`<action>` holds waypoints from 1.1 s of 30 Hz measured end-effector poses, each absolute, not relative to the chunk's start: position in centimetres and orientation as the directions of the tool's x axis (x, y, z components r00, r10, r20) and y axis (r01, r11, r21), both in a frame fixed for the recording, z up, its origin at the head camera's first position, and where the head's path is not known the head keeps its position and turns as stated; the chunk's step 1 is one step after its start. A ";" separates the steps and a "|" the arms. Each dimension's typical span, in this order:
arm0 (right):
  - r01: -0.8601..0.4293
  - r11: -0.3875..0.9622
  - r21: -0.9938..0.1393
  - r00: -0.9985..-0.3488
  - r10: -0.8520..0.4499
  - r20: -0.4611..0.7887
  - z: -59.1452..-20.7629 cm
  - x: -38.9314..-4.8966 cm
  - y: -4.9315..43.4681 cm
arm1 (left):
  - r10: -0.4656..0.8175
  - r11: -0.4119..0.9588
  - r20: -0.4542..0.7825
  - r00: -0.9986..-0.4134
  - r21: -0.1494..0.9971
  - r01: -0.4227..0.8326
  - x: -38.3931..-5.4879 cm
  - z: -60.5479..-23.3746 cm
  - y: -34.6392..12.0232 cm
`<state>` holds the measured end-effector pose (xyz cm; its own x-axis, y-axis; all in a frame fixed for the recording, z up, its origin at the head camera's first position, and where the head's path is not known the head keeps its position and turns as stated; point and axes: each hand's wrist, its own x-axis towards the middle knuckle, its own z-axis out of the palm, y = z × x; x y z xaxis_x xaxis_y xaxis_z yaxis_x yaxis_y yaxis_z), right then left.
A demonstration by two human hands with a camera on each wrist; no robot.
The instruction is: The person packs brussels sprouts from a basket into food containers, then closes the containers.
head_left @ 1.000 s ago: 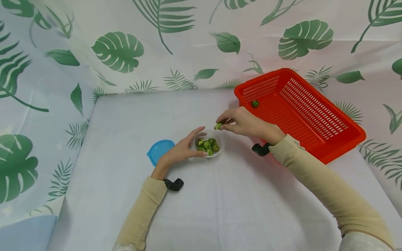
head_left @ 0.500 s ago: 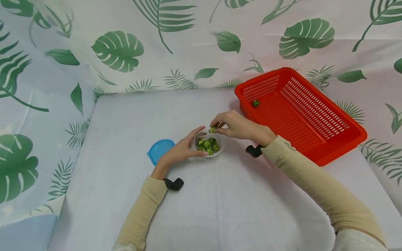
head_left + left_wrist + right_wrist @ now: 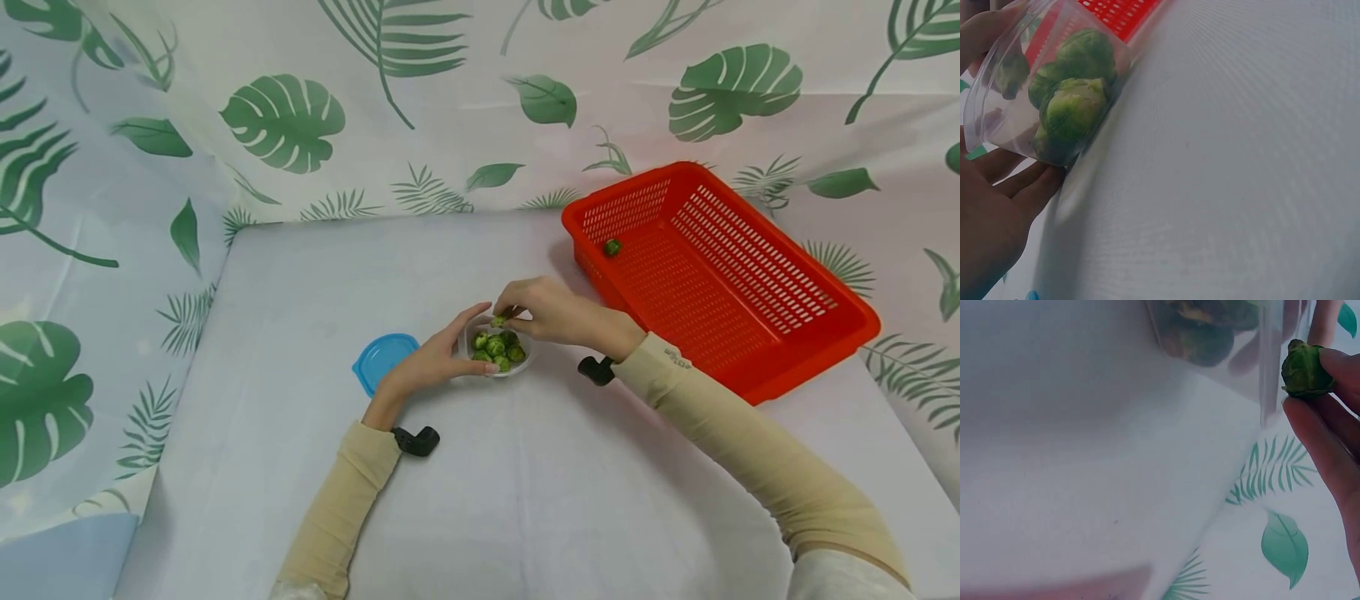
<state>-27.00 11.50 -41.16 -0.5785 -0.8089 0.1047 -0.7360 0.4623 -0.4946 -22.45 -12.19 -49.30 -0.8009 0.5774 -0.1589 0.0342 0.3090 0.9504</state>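
Note:
In the head view my left hand [image 3: 431,360] spans a small clear plastic container [image 3: 528,358], thumb on the near side and fingers on the far side. Several green Brussels sprouts [image 3: 497,347] lie inside it; through its wall in the left wrist view, sprouts [image 3: 1075,109] show close up. Between thumb and fingertips, my right hand [image 3: 558,314] pinches one more Brussels sprout [image 3: 1305,371], right at the container's rim. Part of that sprout is covered by the fingers in the head view.
A large red perforated basket [image 3: 825,350] stands at the right, with a single sprout [image 3: 612,247] in its far left corner. Just left of my left hand lies a blue lid [image 3: 382,360], partly behind the wrist. Leaf-patterned cloth [image 3: 420,158] rises behind the white table [image 3: 300,300].
My right hand has moved left and slightly nearer, from beside the red basket to over the container, carrying the pinched sprout. The left hand and container have stayed in place.

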 end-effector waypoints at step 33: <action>-0.861 0.484 -0.156 -0.500 -0.862 0.087 -42.5 -25.3 10.3 | 0.582 0.312 -0.136 -0.802 0.948 0.065 -22.5 -49.2 -12.2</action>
